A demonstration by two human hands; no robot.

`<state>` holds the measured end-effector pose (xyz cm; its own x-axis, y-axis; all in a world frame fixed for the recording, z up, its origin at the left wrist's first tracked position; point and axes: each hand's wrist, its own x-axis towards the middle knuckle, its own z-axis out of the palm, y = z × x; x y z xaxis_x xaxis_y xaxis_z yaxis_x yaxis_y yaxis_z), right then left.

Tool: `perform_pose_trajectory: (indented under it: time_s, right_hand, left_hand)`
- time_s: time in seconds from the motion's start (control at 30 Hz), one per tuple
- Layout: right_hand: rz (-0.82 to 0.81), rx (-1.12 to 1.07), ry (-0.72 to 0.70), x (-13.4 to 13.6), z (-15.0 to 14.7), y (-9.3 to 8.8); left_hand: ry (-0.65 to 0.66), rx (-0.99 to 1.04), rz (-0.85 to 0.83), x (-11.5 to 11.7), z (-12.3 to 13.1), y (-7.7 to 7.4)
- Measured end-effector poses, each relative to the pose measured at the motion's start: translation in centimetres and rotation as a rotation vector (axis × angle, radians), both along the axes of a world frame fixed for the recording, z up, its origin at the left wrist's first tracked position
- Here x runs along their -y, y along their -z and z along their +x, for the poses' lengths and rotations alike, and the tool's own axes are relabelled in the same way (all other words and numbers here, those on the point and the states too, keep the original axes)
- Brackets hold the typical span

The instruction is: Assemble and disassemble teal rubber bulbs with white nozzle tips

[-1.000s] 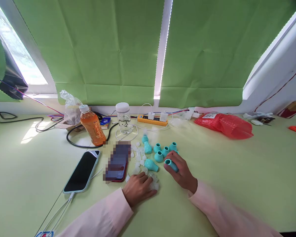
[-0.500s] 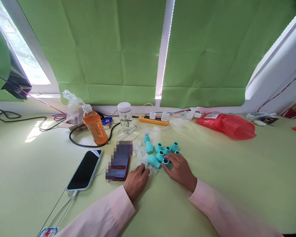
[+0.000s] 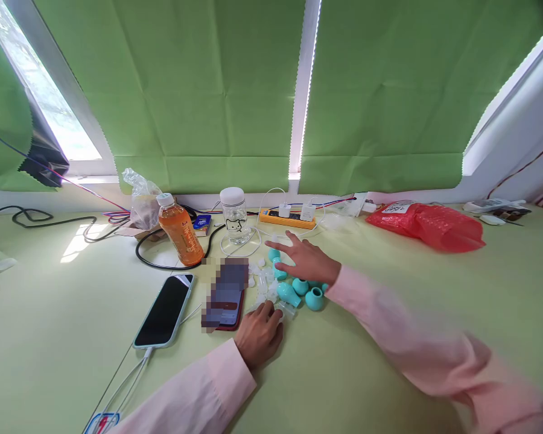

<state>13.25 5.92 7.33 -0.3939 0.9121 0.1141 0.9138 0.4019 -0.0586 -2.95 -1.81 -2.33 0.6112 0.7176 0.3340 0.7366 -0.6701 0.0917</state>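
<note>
Several small teal bulb-shaped pieces (image 3: 314, 298) lie in a cluster on the pale green table (image 3: 389, 313), beside a scatter of small clear plastic caps (image 3: 263, 281). My right hand (image 3: 304, 260) stretches forward over the far side of the teal cluster, fingers spread and pointing left, nothing in it. My left hand (image 3: 261, 332) rests on the table at the near edge of the clear caps, fingers curled down onto them; what they pinch is hidden.
A red phone (image 3: 226, 295) and a dark phone on a white cable (image 3: 165, 310) lie left of the pieces. Behind stand an orange drink bottle (image 3: 180, 237), a clear jar (image 3: 234, 215), a yellow power strip (image 3: 286, 219) and black cables. A red plastic bag (image 3: 428, 224) lies far right.
My right hand let go of the teal piece it held and reached forward and left over the cluster, opening. My left hand stayed by the clear caps. The view shifted slightly right.
</note>
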Motion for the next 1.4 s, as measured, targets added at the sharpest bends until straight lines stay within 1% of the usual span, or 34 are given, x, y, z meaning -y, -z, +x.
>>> perform_pose_trajectory:
  time_s: [0.07,0.17,0.23,0.3,0.33,0.4,0.43,0.5,0.53,0.6,0.63,0.67,0.7,0.73,0.77,0.8,0.87,0.93,0.97,1.07,1.13,1.23,1.3,1.4]
  right_hand:
    - [-0.098,0.046,0.033,-2.2,-1.0,0.3]
    - [-0.128,0.027,0.018,-4.6,-2.0,1.6]
    - [-0.118,0.005,0.008,-5.3,-2.2,2.4]
    - [-0.095,-0.014,0.009,-5.6,-2.2,2.7]
    - [-0.074,-0.028,0.012,-5.6,-2.1,2.6]
    - [-0.018,-0.057,0.033,-5.5,-1.6,1.8]
    - [0.028,-0.083,0.046,-5.3,-1.3,1.2]
    - [0.173,-0.179,0.055,-4.3,-0.5,-0.4]
    - [0.316,-0.303,0.032,-3.5,-0.1,-1.2]
    - [0.587,-0.560,-0.073,-1.2,0.8,-2.6]
    - [0.671,-0.661,-0.131,0.3,1.2,-2.9]
    - [0.711,-0.735,-0.192,1.9,1.5,-3.0]
    - [0.684,-0.764,-0.278,3.5,1.7,-2.8]
    - [0.626,-0.746,-0.392,5.1,1.8,-2.4]
    - [0.546,-0.680,-0.480,6.6,1.8,-1.6]
    - [0.509,-0.599,-0.535,7.8,1.7,-0.6]
    - [0.394,-0.431,-0.565,9.7,1.2,1.7]
    - [0.235,-0.358,-0.610,10.5,0.7,4.1]
    - [0.186,-0.345,-0.628,10.7,0.4,5.1]
    - [0.125,-0.330,-0.668,10.7,-0.1,7.3]
    - [0.117,-0.333,-0.654,10.6,-0.2,8.2]
    - [0.133,-0.374,-0.577,10.6,-0.3,8.9]
    - [0.165,-0.412,-0.549,10.9,-0.3,9.1]
    - [0.222,-0.459,-0.577,11.1,-0.4,9.1]
  left_hand:
    - [0.009,-0.012,0.031,0.0,-0.1,0.0]
    - [0.024,-0.019,0.065,0.1,-0.1,0.0]
    - [0.032,-0.019,0.071,0.0,-0.1,-0.1]
    - [0.034,-0.018,0.072,0.0,-0.1,-0.1]
    - [0.034,-0.014,0.073,-0.1,-0.1,-0.1]
    - [0.033,0.004,0.073,0.0,-0.1,-0.1]
    - [0.030,0.023,0.073,0.0,-0.1,-0.2]
    - [0.022,0.089,0.072,0.1,-0.1,-0.3]
    - [0.017,0.135,0.069,0.1,-0.1,-0.4]
    - [0.018,0.242,0.054,0.3,-0.2,-0.7]
    - [0.026,0.296,0.041,0.3,-0.3,-0.9]
    - [0.040,0.348,0.026,0.4,-0.5,-1.0]
    - [0.059,0.399,0.010,0.5,-0.6,-1.2]
    - [0.083,0.451,-0.002,0.6,-0.8,-1.3]
    - [0.110,0.501,-0.013,0.7,-0.9,-1.4]
    - [0.138,0.548,-0.021,0.8,-1.0,-1.4]
    - [0.175,0.615,-0.046,0.9,-1.0,-1.4]
    - [0.213,0.597,-0.105,0.9,-0.8,-1.1]
    - [0.242,0.560,-0.139,0.9,-0.7,-1.0]
    - [0.297,0.454,-0.233,0.8,-0.3,-0.7]
    - [0.254,0.443,-0.292,0.9,-0.1,-0.6]
    - [0.155,0.492,-0.382,1.3,0.1,-0.5]
    - [0.098,0.606,-0.453,1.6,0.3,-0.3]
    - [-0.043,0.847,-0.674,1.4,0.5,-0.1]
